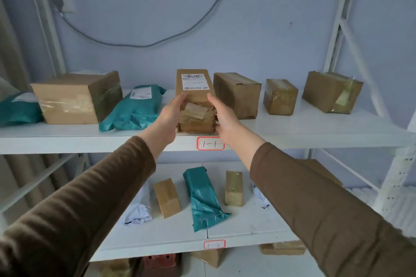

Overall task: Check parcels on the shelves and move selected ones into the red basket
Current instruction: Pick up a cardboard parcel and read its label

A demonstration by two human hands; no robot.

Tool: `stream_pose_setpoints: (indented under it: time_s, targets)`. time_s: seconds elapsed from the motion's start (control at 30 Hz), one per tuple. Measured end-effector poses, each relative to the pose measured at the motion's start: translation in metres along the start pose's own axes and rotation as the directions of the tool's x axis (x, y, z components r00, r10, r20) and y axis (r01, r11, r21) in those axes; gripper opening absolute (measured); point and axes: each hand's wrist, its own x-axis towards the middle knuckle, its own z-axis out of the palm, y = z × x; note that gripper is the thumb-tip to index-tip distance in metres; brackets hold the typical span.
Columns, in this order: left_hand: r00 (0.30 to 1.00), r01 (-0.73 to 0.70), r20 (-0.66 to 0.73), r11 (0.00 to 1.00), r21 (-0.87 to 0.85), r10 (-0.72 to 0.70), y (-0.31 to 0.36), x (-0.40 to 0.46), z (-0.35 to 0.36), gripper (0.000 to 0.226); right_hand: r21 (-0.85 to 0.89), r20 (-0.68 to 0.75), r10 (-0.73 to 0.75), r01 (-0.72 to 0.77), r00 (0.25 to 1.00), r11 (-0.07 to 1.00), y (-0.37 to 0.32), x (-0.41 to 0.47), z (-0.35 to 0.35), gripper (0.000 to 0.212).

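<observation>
Two hands of yours are on one parcel: your left hand [171, 112] presses its left side and your right hand [222, 114] its right side, fingers clamped against the cardboard with both thumbs laid over the top edge. This tall brown parcel [195, 96] stands at the front edge of the upper shelf [315, 128], its base touching the shelf just above the red-framed tag [210, 143], and a white label [195, 81] faces you on its top face. Both of your brown sleeves reach in from 7 and 5 o'clock.

At 9 o'clock from the held parcel lies a teal mailer bag [135, 108], then a large taped box [76, 96], with another teal bag [18, 108] at the frame's left edge. At 3 o'clock, just beside your right hand, stands a brown box [237, 94]; further right a small taped box [280, 96], then a wider box [332, 91] near the shelf post.

On the lower shelf [247, 229], at 6 o'clock, lie a small brown box [167, 198], a long teal bag [202, 198], an upright taped box [234, 188] and crumpled white wrapping [138, 211]. Below that shelf, at 6 o'clock near the frame's bottom, a red basket [161, 261] shows only in part. A grey cable [144, 45] sags across the wall at 12 o'clock.
</observation>
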Motion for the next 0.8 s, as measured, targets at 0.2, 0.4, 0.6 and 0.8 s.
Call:
stream_pose_setpoints:
  time_s: [0.2, 0.4, 0.6, 0.8]
  targets:
    - [0.996, 0.069, -0.055, 0.998, -0.005, -0.069, 0.001, 0.048, 0.006, 0.031, -0.1, -0.045, -0.012, 0.007, 0.999, 0.995, 0.013, 0.064, 0.008, 0.06]
    - [0.993, 0.073, -0.089, 0.997, 0.009, -0.072, 0.005, 0.073, 0.011, 0.033, -0.195, 0.024, -0.046, 0.05, 0.999, 0.98, 0.007, 0.077, 0.006, 0.052]
    - [0.929, -0.246, -0.164, 0.885, 0.394, 0.331, 0.014, 0.093, 0.011, 0.068, -0.446, -0.041, -0.559, 0.485, 0.828, 0.752, -0.002, 0.071, -0.033, 0.05]
    - [0.848, -0.497, 0.023, 0.781, 0.379, 0.529, 0.032, 0.083, 0.101, 0.061, -0.458, -0.238, -0.69, 0.547, 0.684, 0.701, -0.044, 0.085, -0.117, 0.035]
